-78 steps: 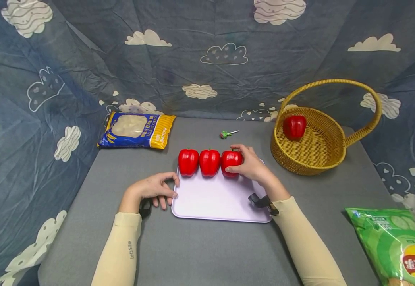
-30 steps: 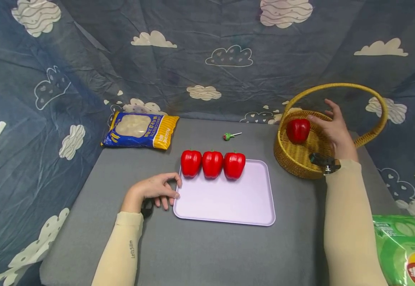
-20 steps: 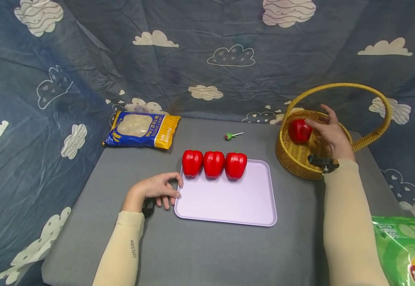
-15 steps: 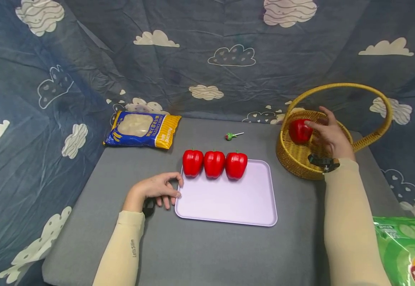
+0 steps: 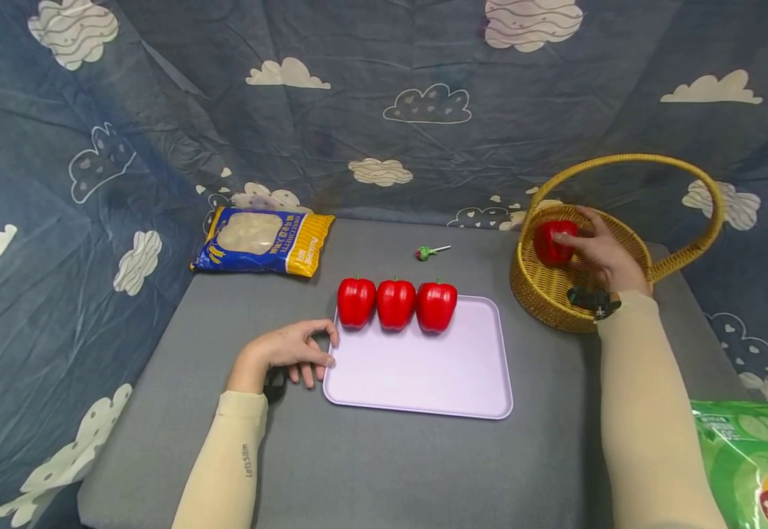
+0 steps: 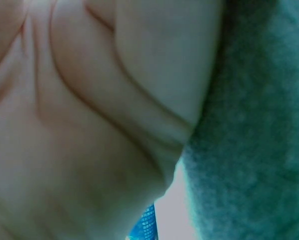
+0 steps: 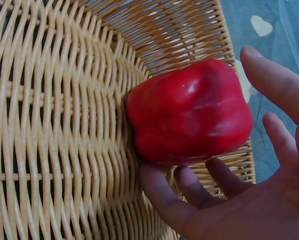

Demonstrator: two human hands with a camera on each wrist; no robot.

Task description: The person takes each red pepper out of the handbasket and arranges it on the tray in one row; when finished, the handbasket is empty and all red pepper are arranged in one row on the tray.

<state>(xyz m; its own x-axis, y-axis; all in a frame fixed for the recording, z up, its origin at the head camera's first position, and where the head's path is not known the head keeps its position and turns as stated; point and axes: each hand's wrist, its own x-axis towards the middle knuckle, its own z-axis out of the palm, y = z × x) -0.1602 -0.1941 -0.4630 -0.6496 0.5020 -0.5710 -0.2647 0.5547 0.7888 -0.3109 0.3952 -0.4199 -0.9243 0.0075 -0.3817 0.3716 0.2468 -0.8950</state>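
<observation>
Inside the wicker basket (image 5: 558, 308), a red bell pepper (image 5: 551, 245) lies against the far left wall. My right hand (image 5: 605, 250) reaches around it with thumb and fingers spread. In the right wrist view, fingertips lie along one side of the bell pepper (image 7: 189, 112), while the thumb (image 7: 272, 80) stands slightly apart from it. My left hand (image 5: 291, 349) rests with loosely bent fingers at the left rim of the lilac tray (image 5: 417, 375). Three red bell peppers (image 5: 396, 304) stand in a row along the tray's far edge. The left wrist view holds mostly palm (image 6: 79, 150).
The basket's tall handle (image 5: 628, 157) arches over the right hand. A blue and yellow pasta bag (image 5: 261, 240) lies at the back left, and a green-wrapped lollipop (image 5: 425, 253) behind the tray. A green chip bag (image 5: 747, 455) sits at the right edge of the grey table (image 5: 390, 470).
My right hand has let go of the third pepper on the tray, moved right into the basket, and lowered around the pepper there. The left hand has stayed at the tray's rim.
</observation>
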